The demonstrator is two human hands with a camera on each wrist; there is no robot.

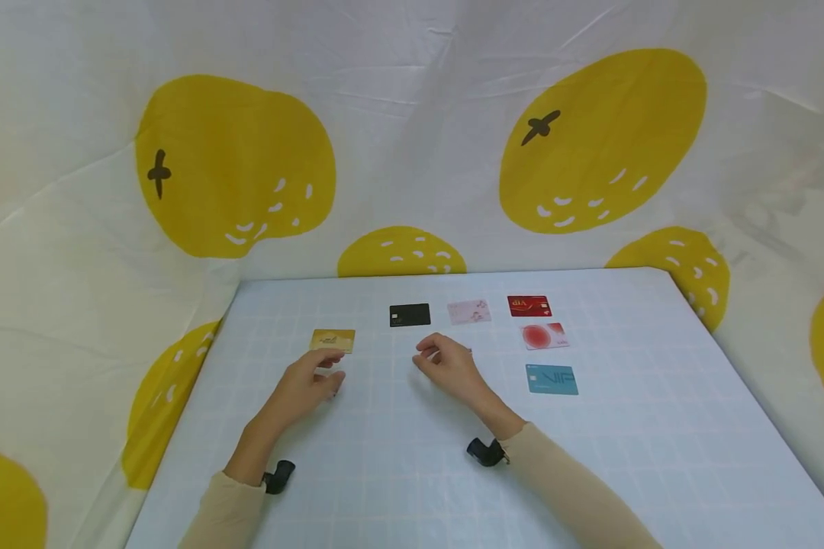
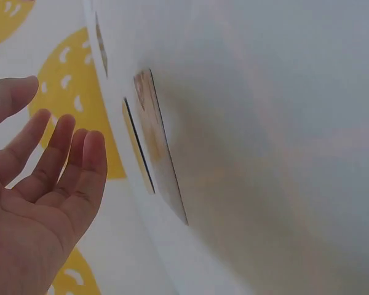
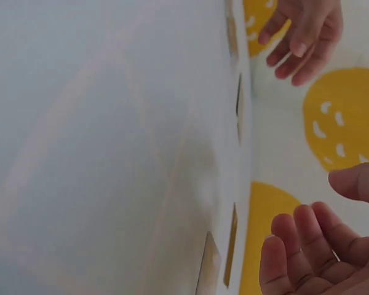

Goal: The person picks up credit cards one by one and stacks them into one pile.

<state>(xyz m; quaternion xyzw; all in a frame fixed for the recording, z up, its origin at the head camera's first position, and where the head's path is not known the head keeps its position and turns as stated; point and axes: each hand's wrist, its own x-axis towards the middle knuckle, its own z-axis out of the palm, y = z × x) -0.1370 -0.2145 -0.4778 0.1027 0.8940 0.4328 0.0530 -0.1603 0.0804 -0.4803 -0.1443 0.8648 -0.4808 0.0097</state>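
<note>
My left hand hovers at the near side of a gold card, its fingers relaxed and holding nothing. In the left wrist view the thumb and fingers of that hand stand apart, beside cards seen nearly edge-on, one with brownish print. Below a black card, my right hand hangs over the table with loosely bent fingers and no object in it. The right wrist view shows that hand near a card. A tiny reddish bit by its knuckles is too small to identify.
A pale pink card, a red VIP card, a card with a red circle and a teal VIP card lie on the table. Behind hangs a white cloth printed with yellow fruit.
</note>
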